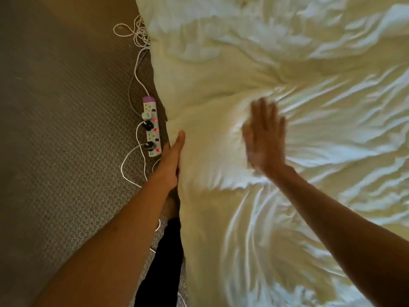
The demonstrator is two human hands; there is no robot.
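Both arms reach forward from the lower edge of the view. Left hand [171, 160] lies straight along the near side edge of the white duvet [221, 74], its visible fingers extended and pressed against the fabric. Right hand [264, 138] is flat and open, fingers together, blurred, over the rumpled duvet top, which covers the bed to the right. Just left of the left hand, a power strip [151, 129] with lit red switches lies on the brown carpet [55, 107] among white cables [122, 166]. A black-clad leg [163, 262] stands beside the bed.

No legible text on duvet [243, 63]; power strip [151, 127] markings too small to read
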